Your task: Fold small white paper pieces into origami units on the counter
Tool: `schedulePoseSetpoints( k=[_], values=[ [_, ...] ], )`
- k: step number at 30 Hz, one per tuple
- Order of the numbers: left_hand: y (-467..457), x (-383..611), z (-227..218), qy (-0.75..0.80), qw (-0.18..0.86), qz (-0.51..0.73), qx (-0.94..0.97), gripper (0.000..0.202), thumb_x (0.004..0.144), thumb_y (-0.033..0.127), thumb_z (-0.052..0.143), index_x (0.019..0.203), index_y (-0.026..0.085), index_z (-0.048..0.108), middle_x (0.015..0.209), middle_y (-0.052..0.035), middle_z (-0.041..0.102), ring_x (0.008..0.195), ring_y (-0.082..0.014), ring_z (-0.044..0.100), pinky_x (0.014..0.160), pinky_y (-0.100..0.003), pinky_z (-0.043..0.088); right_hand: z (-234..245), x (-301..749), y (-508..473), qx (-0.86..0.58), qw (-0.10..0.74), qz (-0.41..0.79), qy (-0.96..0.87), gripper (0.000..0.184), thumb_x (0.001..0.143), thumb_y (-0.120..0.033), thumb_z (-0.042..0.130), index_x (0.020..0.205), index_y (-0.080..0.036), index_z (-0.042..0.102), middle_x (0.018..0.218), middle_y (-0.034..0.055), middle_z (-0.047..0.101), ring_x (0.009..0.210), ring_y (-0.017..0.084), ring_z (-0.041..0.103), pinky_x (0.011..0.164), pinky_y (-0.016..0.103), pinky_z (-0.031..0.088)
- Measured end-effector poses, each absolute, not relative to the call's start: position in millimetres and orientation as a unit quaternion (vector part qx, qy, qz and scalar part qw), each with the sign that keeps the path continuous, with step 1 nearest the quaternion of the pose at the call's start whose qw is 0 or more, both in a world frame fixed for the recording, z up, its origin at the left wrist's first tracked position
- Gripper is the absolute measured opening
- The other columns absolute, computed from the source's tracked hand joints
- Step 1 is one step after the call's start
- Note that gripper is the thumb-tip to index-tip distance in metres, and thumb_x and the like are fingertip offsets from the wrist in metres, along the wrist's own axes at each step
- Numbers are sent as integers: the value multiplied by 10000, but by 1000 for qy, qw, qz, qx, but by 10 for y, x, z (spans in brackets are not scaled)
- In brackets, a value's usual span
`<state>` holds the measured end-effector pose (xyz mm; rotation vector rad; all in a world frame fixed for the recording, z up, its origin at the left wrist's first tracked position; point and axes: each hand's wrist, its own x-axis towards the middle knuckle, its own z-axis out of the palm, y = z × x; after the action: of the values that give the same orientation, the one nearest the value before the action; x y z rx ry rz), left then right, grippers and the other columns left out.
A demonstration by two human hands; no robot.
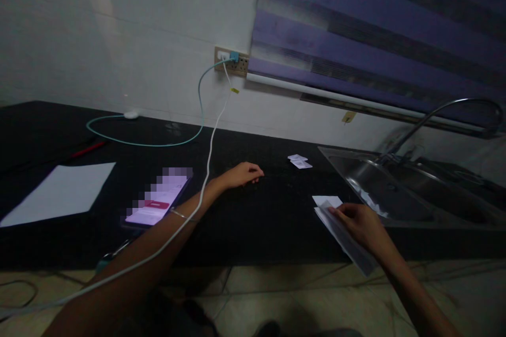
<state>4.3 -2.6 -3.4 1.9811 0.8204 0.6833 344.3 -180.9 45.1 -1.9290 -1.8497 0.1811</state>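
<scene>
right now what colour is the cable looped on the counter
The cable is teal; head view shows it best.

We pinch with thumb and fingers of our right hand (361, 225), forearm (409, 281) slanting away below the grip, while our left hand (240, 175) lies loosely curled, well left of it, arm (162, 234) outstretched.

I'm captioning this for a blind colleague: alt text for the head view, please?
The right hand holds thin white sheets at a dark counter, beside a sink; the left hand lies between them and a lit phone.
</scene>
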Motion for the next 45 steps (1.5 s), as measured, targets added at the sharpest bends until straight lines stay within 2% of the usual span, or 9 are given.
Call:
schedulePoseSetpoints(
  k=[6,11,14,17,25,32,35,40,45],
  values=[
    [-53,75,-8,324,453,266,787,466,959,556,487,1021,145,699,816,-51,647,678,-139,575,556,-235,388,1008,3262,-1708,-678,373,-48,-632,453,859,-603,615,776,-179,751,698,79,726,622,214,661,556,293,419],
    [-56,70,38,281,580,276,713,714,950,727,315,1135,142,679,905,-109,690,705,-168,610,495,-244,351,1129,2633,-1335,-540,561,78,-622,355,848,-525,676,773,-178,696,681,23,668,590,138,564,529,247,399],
    [-56,49,78,242,690,273,625,858,888,832,238,1142,143,683,931,-135,719,765,-213,628,539,-269,409,873,2249,-955,-477,609,145,-617,315,859,-469,658,732,-181,657,645,-2,609,581,121,513,541,248,381],
    [-59,35,97,206,760,330,520,845,837,858,357,1134,137,682,886,-135,725,812,-241,637,664,-325,489,553,2007,-602,-451,596,222,-627,326,848,-458,653,676,-184,618,606,-21,550,565,111,462,544,253,348],
    [-89,-59,84,196,854,258,406,584,842,571,700,1232,139,655,1049,-169,721,1023,-312,657,866,-480,519,292,1949,-357,-421,577,254,-652,288,835,-441,680,708,-186,639,650,-13,597,603,129,508,584,263,392],
    [-298,48,157,225,852,233,411,287,820,346,776,975,110,722,902,-112,734,833,-220,696,810,-376,540,335,1844,-506,-393,585,237,-669,274,855,-447,693,758,-190,700,730,26,686,675,166,610,657,297,469],
    [-427,74,227,260,815,233,463,283,774,270,813,1014,153,720,864,-67,739,796,-211,701,757,-353,539,337,1837,-517,-410,608,219,-644,394,901,-537,603,733,-194,698,754,50,702,710,183,641,690,317,497],
    [-444,120,282,247,769,261,530,475,668,247,893,1072,132,670,892,-75,743,751,-194,706,708,-313,550,318,1988,-410,-450,713,204,-498,557,893,-630,541,523,-225,452,499,-11,482,446,118,459,460,271,367],
    [-347,169,251,273,709,380,528,522,654,241,890,1097,118,643,890,-93,734,746,-207,696,706,-342,563,239,2022,-350,-446,725,310,-424,604,802,-698,592,576,-268,232,451,-102,214,362,70,237,370,244,231]
  ],
)
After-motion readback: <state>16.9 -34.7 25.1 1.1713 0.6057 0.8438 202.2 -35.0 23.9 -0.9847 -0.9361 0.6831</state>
